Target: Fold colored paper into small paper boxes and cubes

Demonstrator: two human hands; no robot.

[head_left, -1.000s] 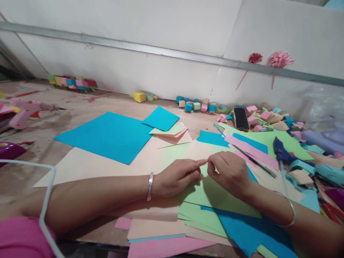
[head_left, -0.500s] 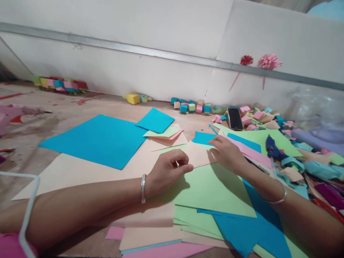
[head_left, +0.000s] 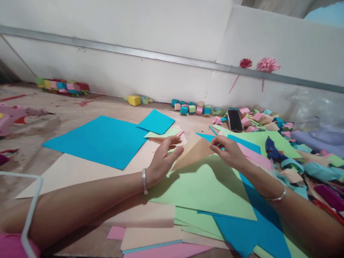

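Observation:
A square-looking sheet of peach paper point(head_left: 195, 148) is raised at a tilt over a large light green sheet point(head_left: 204, 190). Its right corner is pinched between the thumb and fingers of my right hand point(head_left: 228, 148). My left hand point(head_left: 162, 157) is at the paper's left side, thumb and fingers apart; nothing is gripped in it. Just beyond my left hand lies a small pile with a blue square point(head_left: 156, 121) on top and a folded light green piece point(head_left: 161, 134) under it. To the left, a big blue sheet point(head_left: 99, 141) rests on a larger cream sheet point(head_left: 72, 170).
A dark blue glue gun point(head_left: 274, 148) and a phone point(head_left: 234, 120) lie at the right among many small folded paper pieces point(head_left: 258, 116). A pink glue gun point(head_left: 18, 116) is at the far left. Paper cubes point(head_left: 190, 108) line the wall. More blue sheets point(head_left: 236, 229) lie in front.
My right hand has lifted the peach paper from lying flat to a tilted position. My left hand's fingers have spread and moved slightly left.

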